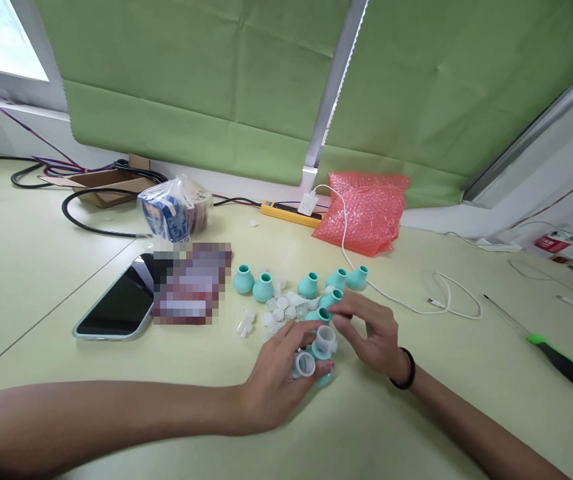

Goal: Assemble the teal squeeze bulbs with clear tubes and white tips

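My left hand [279, 383] is curled round a clear plastic cup-like piece [305, 365], thumb and forefinger closed about it. A second clear cup-like piece [325, 341] sits on a teal rubber bulb [323, 379] between those fingers. My right hand [373, 333] is just to the right, thumb and fingers bent into a pinch; whatever is in it, if anything, is hidden. Beside its fingertips stands a teal bulb [323, 315], with another teal bulb [335, 298] behind. A pile of small white and clear plastic parts [286, 308] lies beyond my left hand.
More teal bulbs [263, 288] stand behind the pile. To the left lie a phone [116, 300] and a blurred-out flat item [193, 287]. A white cable [416, 309] and a screwdriver [563, 363] are on the right. A red bubble-wrap pouch [366, 217] and power strip [286, 213] lie behind.
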The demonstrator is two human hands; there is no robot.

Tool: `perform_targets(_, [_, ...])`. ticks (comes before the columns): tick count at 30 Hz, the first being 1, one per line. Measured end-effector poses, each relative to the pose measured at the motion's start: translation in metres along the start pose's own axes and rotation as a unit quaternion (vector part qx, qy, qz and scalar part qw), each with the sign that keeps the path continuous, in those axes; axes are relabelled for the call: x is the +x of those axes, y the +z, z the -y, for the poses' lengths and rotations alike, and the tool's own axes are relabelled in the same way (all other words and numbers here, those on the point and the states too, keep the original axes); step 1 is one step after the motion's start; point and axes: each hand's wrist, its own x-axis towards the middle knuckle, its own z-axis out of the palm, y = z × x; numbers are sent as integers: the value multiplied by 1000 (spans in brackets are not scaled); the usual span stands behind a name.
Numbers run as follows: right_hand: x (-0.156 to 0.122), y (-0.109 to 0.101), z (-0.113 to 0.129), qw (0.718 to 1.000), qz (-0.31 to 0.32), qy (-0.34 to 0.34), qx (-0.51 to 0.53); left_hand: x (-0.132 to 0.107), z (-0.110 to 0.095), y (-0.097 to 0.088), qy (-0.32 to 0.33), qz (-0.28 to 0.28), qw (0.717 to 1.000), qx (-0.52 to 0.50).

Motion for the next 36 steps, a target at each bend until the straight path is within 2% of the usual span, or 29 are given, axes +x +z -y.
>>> perform_targets(3, [-3, -3, 15, 991, 98, 6, 87, -2, 1, 2, -12, 15, 998, -57])
perform_targets(6, [-4, -1, 22, 986, 140, 13, 85, -3, 1, 3, 0, 33, 998, -46])
perform_targets(8, [-5, 3, 24, 989, 136, 7, 59, -2, 1, 3, -6, 32, 999, -28])
perform_targets(12, [-10, 8, 28, 999, 43, -18, -5, 0, 0, 2, -22, 18, 1000, 9])
perform_targets(14, [-13, 10, 31, 999, 22, -31, -26, 2, -1, 1, -16, 23, 999, 35])
perform_targets(20, [-14, 8, 30, 996, 38, -73, -44, 2, -1, 1, 39, 51, 995, 71])
perform_targets(24, [-13, 8, 29, 993, 84, -77, -37, 1, 1, 4, 73, 44, 993, 86])
perform_targets(27, [-12, 8, 30, 990, 135, -44, -25, 1, 3, 5, 75, 30, 994, 80])
perform_targets(31, [-12, 6, 33, 980, 189, 15, 58, 3, 2, 5, 84, 32, 993, 83])
perform_targets(36, [-10, 6, 27, 964, 211, 90, 131, 1, 4, 4, 104, 19, 989, 103])
